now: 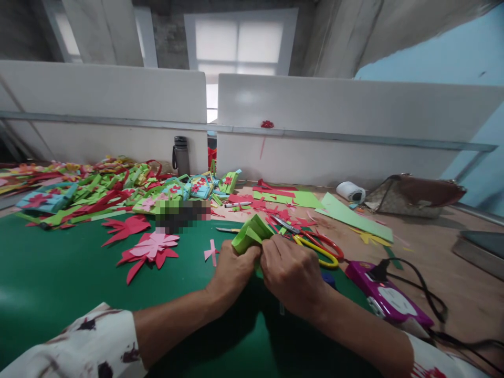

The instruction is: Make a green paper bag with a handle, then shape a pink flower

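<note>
Currently, left hand (232,268): thumb and fingers are pinching the green piece by its near left side.
Right hand (293,273): fingers are curling closed on its right edge, the fingertips themselves hiding from view.
Green piece (250,233): it is sitting between both sets of fingers, raised above the green mat (79,283).
Progress: folds are already showing, but the top is gaping, so shaping seems to be under way rather than finished; no flower is showing on it. What is left below the fingers, I cannot tell.
Scissors (286,226): they are lying just beyond the right fingers, unused.
Pink cut-out (212,253): it is resting left of the left fingers.
Pink flower (155,245): it is lying farther left, over red petals (136,273).
Paper pile (110,194): beyond the left fingers, several pieces are bearing flowers, apparently further along.
Bottle (181,157): it is standing behind, farthest from the fingers.
</note>
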Available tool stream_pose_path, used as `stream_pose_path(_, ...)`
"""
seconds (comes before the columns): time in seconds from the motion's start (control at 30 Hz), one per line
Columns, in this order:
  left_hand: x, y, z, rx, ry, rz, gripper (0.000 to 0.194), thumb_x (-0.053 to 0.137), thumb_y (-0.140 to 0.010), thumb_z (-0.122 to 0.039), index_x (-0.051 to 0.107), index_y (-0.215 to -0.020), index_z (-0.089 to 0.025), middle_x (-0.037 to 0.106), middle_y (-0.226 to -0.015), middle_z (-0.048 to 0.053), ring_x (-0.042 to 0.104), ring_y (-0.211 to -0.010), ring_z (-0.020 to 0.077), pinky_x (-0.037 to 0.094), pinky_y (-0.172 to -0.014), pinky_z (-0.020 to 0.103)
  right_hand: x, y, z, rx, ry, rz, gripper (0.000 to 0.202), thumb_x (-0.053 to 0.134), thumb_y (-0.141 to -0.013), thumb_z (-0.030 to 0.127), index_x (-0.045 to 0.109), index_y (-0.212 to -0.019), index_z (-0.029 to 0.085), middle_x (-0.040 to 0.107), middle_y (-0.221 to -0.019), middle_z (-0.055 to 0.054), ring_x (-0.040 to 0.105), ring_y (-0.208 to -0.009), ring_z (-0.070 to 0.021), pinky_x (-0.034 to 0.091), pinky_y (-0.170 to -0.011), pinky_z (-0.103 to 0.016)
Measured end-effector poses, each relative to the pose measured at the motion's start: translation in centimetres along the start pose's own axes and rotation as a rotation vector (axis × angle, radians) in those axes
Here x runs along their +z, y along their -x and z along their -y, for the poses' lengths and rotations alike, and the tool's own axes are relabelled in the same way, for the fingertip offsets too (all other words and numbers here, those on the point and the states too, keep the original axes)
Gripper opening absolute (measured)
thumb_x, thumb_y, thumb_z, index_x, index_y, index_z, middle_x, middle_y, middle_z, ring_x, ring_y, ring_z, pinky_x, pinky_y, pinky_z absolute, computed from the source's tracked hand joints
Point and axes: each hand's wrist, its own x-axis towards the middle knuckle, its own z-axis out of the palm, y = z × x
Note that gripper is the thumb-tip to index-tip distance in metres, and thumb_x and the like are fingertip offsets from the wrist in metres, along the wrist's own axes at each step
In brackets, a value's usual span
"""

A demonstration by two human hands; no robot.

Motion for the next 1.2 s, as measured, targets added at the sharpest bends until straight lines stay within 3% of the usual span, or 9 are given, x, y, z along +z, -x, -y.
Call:
stream_pose_path(0.3,-0.5,-0.2,0.2,0.132,-0.154,-0.017,0.029,0.05,-0.069,-0.021,0.032,-0.047,-0.017,0.024,-0.049,-0.005,0.023,-0.051,0.007,0.021,-0.044,0.02,0.1,0.1,0.2,0.016,0.01,-0.013,0.027,0.041,-0.081,0.009,0.047,-0.057,0.019,0.047,-0.052,-0.003,0.04,-0.049,-0.0164,0.022,-0.051,-0.03)
stream_pose_path(0.53,-0.6,-0.3,-0.3,0.113,-0.16,0.009,0.027,0.048,-0.068,-0.02,0.03,-0.048,-0.018,0.024,-0.051,-0.005,0.022,-0.05,0.0062,0.02,-0.042,0.019,0.1,0.1,0.1,0.017,-0.001,-0.01,0.027,0.042,-0.082,0.011,0.048,-0.057,0.018,0.048,-0.052,-0.002,0.042,-0.049,-0.016,0.023,-0.051,-0.03)
stream_pose_path(0.63,-0.9,-0.6,-0.3,0.074,-0.134,0.08,0.022,0.047,-0.067,-0.019,0.033,-0.05,-0.018,0.027,-0.05,-0.006,0.024,-0.047,0.0059,0.022,-0.041,0.018,-0.2,0.2,-0.4,0.022,-0.035,0.023,0.024,0.042,-0.082,0.009,0.052,-0.063,0.017,0.051,-0.056,-0.003,0.046,-0.053,-0.0162,0.026,-0.052,-0.03)
stream_pose_path(0.73,-1.5,-1.1,-0.3,0.05,-0.116,0.218,0.014,0.046,-0.065,-0.017,0.041,-0.052,-0.016,0.033,-0.051,-0.005,0.03,-0.047,0.0062,0.026,-0.041,0.017,-0.3,0.3,-1.0,-0.123,-0.119,0.044,0.02,0.04,-0.085,0.009,0.059,-0.087,0.013,0.058,-0.065,-0.005,0.052,-0.061,-0.0167,0.03,-0.055,-0.029)
stream_pose_path(0.83,-2.1,-1.5,-0.6,0.033,-0.125,0.323,0.008,0.047,-0.062,-0.013,0.046,-0.054,-0.014,0.038,-0.053,-0.005,0.032,-0.048,0.0062,0.027,-0.042,0.017,-0.3,0.1,-1.7,-0.257,-0.147,0.132,0.022,0.042,-0.085,0.011,0.057,-0.1,0.013,0.06,-0.069,-0.004,0.053,-0.06,-0.017,0.03,-0.053,-0.028)
stream_pose_path(1.0,-3.2,-2.2,-1.0,-0.008,-0.155,0.396,0.005,0.049,-0.059,-0.012,0.048,-0.055,-0.014,0.042,-0.053,-0.005,0.035,-0.048,0.0064,0.027,-0.041,0.017,-0.9,-0.8,-2.3,-0.278,-0.086,0.396,0.012,0.048,-0.08,0.01,0.056,-0.086,0.017,0.06,-0.071,-0.004,0.053,-0.059,-0.0177,0.025,-0.049,-0.028)
stream_pose_path(1.2,-3.4,-2.4,-0.7,-0.019,-0.159,0.433,0.011,0.048,-0.061,-0.012,0.059,-0.064,-0.013,0.049,-0.059,-0.004,0.04,-0.051,0.0075,0.031,-0.045,0.017,-1.9,-2.0,-2.2,-0.272,-0.069,0.573,0.019,0.044,-0.079,0.004,0.055,-0.083,0.019,0.06,-0.068,-0.004,0.053,-0.052,-0.0169,0.015,-0.046,-0.029)
